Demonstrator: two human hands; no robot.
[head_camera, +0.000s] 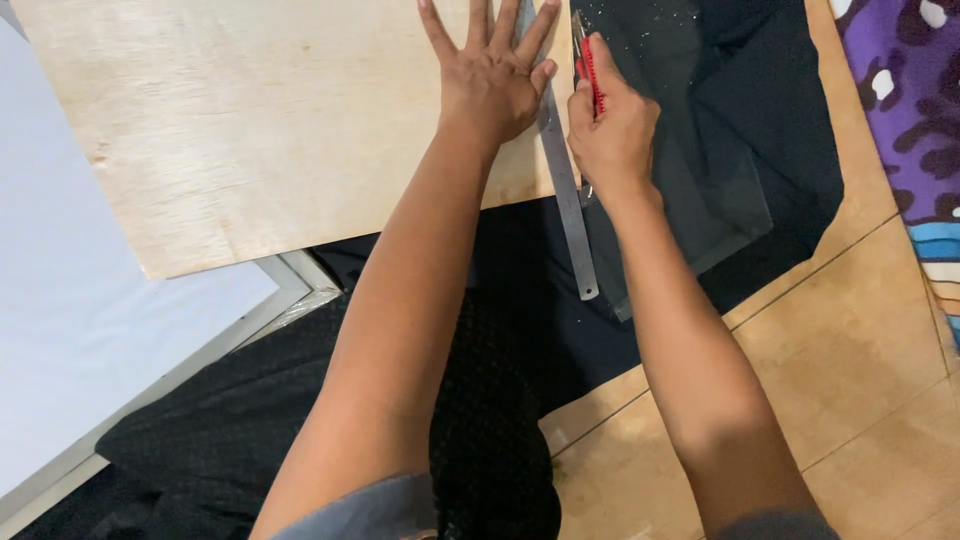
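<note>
Tan tiled floor (860, 340), dark black cloth (500, 300) spread over it, person kneeling or sitting above the work. Thin plywood sheet (250, 130) lies flat from 9 to 12 o'clock, its right edge running up toward 12. Left hand (490, 75) is spread wide open, palm flat, fingers fanned, pressing on the plywood and on the upper part of a long steel ruler (565, 180); it grips nothing, only pins down. Ruler lies along the plywood's right edge, lower end sticking out over the cloth toward 6 o'clock. Right hand (612, 125) at about 1 o'clock is closed in a fist round a red utility knife (590, 70), blade end pointing to 12, tight against the ruler's right side. Dark cutting mat (720, 170) under and right of the knife, with pale flecks at its top. White framed panel (100, 330) at 8 o'clock, purple patterned fabric (910, 90) at 2 o'clock. Judgement: plywood looks light, stiff, a bit brittle at the edge, best held flat by palm pressure well back from the cut line. Ruler is smooth metal and likely to slip, so press down near the blade. Knife wants a firm grip on the handle.
</note>
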